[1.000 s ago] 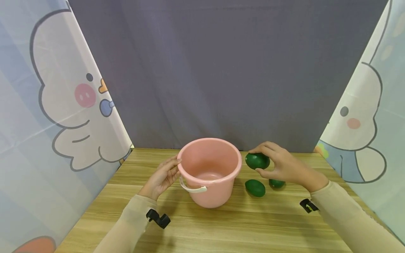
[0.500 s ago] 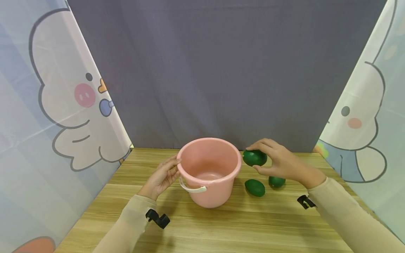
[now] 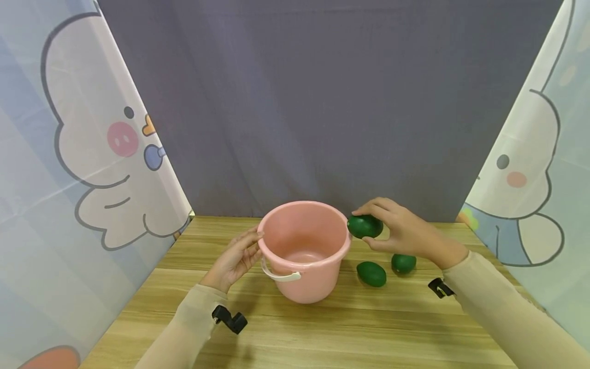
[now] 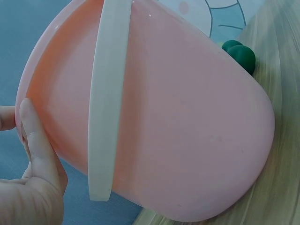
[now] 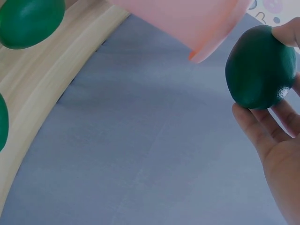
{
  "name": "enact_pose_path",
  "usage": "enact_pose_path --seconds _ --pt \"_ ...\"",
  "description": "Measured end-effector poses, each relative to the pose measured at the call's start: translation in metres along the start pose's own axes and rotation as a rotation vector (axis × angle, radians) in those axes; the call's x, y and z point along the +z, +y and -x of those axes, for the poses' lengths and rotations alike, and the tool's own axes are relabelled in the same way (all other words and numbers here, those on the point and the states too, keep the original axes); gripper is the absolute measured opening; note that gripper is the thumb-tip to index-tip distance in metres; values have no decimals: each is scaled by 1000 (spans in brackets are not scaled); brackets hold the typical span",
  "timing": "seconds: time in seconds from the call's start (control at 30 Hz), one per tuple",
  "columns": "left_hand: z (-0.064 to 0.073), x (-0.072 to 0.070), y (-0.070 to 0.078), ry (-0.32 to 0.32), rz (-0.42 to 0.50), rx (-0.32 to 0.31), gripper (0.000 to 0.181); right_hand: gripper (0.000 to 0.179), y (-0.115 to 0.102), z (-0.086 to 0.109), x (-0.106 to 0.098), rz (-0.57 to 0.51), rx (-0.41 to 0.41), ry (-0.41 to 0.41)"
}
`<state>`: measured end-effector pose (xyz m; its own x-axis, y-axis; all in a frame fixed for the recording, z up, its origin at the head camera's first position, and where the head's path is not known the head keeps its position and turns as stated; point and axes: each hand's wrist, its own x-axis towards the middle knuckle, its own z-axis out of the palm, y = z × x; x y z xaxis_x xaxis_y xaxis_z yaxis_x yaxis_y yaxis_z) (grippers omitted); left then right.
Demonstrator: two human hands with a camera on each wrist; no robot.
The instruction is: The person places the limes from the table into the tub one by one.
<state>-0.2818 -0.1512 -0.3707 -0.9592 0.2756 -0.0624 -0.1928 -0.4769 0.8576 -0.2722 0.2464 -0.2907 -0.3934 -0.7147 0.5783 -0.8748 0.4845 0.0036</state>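
A pink bucket [image 3: 308,277] with a white handle [image 3: 282,277] stands upright on the wooden table. My left hand [image 3: 236,259] pinches its rim at the left side, the thumb on one face of the rim and a finger on the other in the left wrist view. With thumb and fingertips my right hand [image 3: 400,228] holds a glossy dark green oval fruit [image 3: 365,226], raised beside the bucket's right rim. Below that hand, a second green oval fruit [image 3: 371,274] and a third green fruit [image 3: 403,263] lie on the table. Inside the bucket, the visible bottom shows nothing.
The wooden table [image 3: 295,335] ends at a dark grey curtain [image 3: 309,113] just behind the bucket. Cartoon-printed cloths hang at the left [image 3: 92,205] and right [image 3: 516,205] sides.
My right hand has carried the green fruit left and slightly up, to the bucket's right rim. More of the third fruit now shows. The left hand and bucket have stayed put.
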Motion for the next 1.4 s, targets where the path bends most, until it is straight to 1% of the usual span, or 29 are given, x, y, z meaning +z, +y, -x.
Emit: enact_pose_path --seconds 0.33,0.57,0.9,1.03,1.27,1.4 --pt "-1 1 -1 11 3 2 52 54 -5 -9 0 -34 13 -31" --pt "0 1 -1 14 3 -2 54 53 -7 -14 3 -29 -11 -34" --pt "0 0 0 11 -1 -4 54 50 -11 -25 4 -24 -45 -25" --pt "1 -1 1 11 4 -3 54 50 -11 -30 8 -28 -63 -23" --pt "1 0 1 4 -12 -9 54 50 -11 -34 11 -25 -57 -40" --pt "1 0 2 1 -6 -9 54 50 -13 -38 11 -43 -54 -47"
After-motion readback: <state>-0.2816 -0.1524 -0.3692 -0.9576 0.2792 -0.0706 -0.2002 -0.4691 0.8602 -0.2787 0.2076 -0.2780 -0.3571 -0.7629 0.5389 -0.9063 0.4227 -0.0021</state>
